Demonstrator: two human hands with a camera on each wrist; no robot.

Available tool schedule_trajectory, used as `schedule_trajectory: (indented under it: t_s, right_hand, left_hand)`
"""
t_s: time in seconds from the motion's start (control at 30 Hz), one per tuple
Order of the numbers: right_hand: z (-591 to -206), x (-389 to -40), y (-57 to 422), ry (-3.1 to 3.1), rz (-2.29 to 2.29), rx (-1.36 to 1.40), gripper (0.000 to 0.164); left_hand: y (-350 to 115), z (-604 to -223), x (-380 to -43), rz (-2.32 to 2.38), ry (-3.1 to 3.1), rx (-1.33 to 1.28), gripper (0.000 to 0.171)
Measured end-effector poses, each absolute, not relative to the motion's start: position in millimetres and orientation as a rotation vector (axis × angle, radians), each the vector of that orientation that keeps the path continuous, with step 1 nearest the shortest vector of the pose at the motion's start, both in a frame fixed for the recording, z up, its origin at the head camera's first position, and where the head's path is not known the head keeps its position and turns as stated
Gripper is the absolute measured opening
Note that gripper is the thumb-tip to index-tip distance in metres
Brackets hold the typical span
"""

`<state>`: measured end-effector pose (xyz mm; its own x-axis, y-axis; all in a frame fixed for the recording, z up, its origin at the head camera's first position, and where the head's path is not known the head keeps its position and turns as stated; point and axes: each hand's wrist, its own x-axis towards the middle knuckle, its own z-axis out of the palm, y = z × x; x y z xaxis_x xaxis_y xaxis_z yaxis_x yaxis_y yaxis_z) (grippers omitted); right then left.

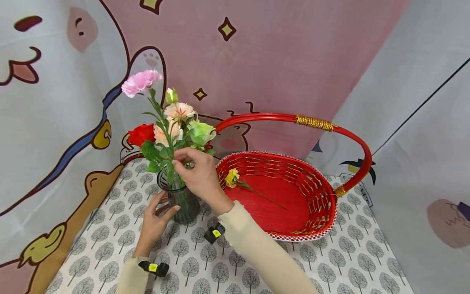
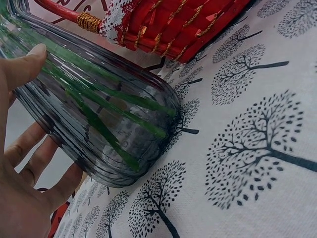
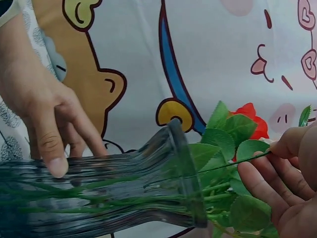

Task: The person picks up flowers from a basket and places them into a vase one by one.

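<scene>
A ribbed grey glass vase point(image 1: 188, 210) stands upright on the table at centre left. My left hand point(image 1: 156, 220) holds its side, thumb in front and fingers round the far side. Above the rim, my right hand point(image 1: 201, 174) pinches a thin green stem point(image 3: 233, 162) between thumb and fingers; the stem's lower end is inside the glass. A pink carnation point(image 1: 141, 83) tops this stem, highest of the bunch. Around it in the vase are a red rose point(image 1: 141, 134), peach flowers point(image 1: 179, 111), a pale green rose point(image 1: 201, 132) and a bud point(image 1: 171, 96).
To the right sits a red woven basket point(image 1: 279, 192) with a tall arched handle point(image 1: 271, 117). One yellow carnation point(image 1: 232, 178) lies in it. A tree-print cloth point(image 1: 220, 273) covers the table, and cartoon-print curtains point(image 1: 279, 61) hang close behind and beside it.
</scene>
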<state>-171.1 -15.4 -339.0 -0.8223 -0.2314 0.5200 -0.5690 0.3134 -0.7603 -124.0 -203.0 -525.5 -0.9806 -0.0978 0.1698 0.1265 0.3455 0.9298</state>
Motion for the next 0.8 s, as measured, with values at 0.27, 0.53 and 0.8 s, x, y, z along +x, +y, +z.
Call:
schedule_trajectory:
  t_s: [0.27, 0.53, 0.8]
  right_hand:
    - [-348.0, -170.0, -20.5, -2.430, 1.439, 0.801, 0.014]
    - [-354.3, -169.3, -19.2, -2.594, 1.263, 0.845, 0.009]
    - [-354.0, -165.5, -11.2, -2.612, 1.389, 0.833, 0.012]
  left_hand:
    - [-205.1, -527.4, -125.0, -1.690, -2.384, -0.069, 0.069]
    - [-204.7, -526.4, -123.6, -1.733, -2.355, -0.071, 0.067]
    - [-201.3, -517.6, -121.5, -1.714, -2.378, -0.058, 0.068]
